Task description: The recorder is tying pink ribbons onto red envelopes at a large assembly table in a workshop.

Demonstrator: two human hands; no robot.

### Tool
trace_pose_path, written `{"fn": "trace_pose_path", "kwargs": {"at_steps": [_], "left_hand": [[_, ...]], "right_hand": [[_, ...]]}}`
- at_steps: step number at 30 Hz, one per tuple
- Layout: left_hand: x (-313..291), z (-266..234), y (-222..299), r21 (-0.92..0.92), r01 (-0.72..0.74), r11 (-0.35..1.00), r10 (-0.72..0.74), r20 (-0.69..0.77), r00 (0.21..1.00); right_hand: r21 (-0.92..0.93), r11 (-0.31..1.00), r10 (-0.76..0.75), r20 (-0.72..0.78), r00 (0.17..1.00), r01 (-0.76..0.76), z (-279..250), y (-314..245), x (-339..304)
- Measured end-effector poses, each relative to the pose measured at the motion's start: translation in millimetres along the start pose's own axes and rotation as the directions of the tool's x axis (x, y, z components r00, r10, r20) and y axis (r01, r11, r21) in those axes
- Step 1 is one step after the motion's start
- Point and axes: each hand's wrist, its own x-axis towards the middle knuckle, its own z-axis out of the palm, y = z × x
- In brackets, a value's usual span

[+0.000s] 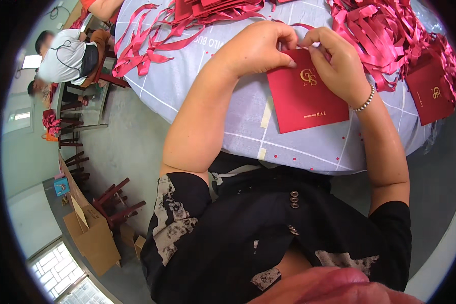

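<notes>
A flat red paper bag (309,109) with gold print lies on the cloth-covered table in front of me. My left hand (268,48) is closed at its upper left corner, thumb on the front and fingers curled by the top edge. Closed in a pinch, my right hand (337,63) is at the top edge, its wrist wearing a beaded bracelet. A red ribbon (303,25) runs up by the right fingertips, which seem to grip it; its end is hidden by the fingers.
Red ribbons (370,38) heap at the right, beside another red bag (430,96). Stacked red bags (207,7) with trailing ribbons lie at the far edge. Off to the left, a person in white (68,55) sits; stools (116,202) and a cardboard box (93,238) stand on the floor.
</notes>
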Motion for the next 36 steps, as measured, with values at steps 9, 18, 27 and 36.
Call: {"fn": "trace_pose_path", "kwargs": {"at_steps": [9,18,27,36], "left_hand": [[-4.6,9.1,2.0,0.276,-0.099,0.956,0.146,-0.157,0.977],[-3.8,16.2,-7.7,0.107,0.102,0.989,-0.087,-0.131,0.988],[-3.4,-18.9,-18.6,-0.418,0.037,0.908,-0.068,-0.059,0.996],[-3.8,-9.8,-16.2,-0.538,0.149,0.829,-0.177,0.0,0.984]], "right_hand": [[0.0,0.976,0.217,-0.032,0.976,-0.217,-18.5,-5.1,-8.1],[0.265,0.939,0.258,-0.127,0.958,-0.218,-5.0,-6.1,-15.3],[0.462,0.817,0.342,0.094,0.935,-0.345,7.0,-0.7,-0.7],[0.326,0.877,0.335,0.112,0.936,-0.353,-2.9,2.0,-12.3]]}}
